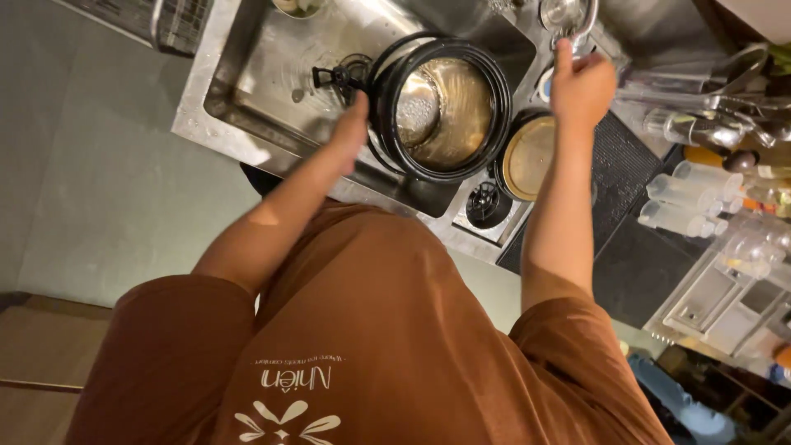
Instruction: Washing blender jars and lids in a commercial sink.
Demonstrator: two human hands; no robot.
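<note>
Brown shirt (pixel 371 330); left hand (pixel 353 132) steadies pot (pixel 441 107) (in sink (pixel 247 91)).

Brown short-sleeved shirt (pixel 387 330), white emblem

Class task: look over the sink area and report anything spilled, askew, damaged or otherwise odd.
Nothing looks broken or spilled. The large black-rimmed pot is tipped on its side in the steel sink, steadied by the left hand. The right hand reaches toward the tap area.

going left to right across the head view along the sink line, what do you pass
wire rack → sink → left hand → black pot → round lid → right hand → clear bottles
</note>
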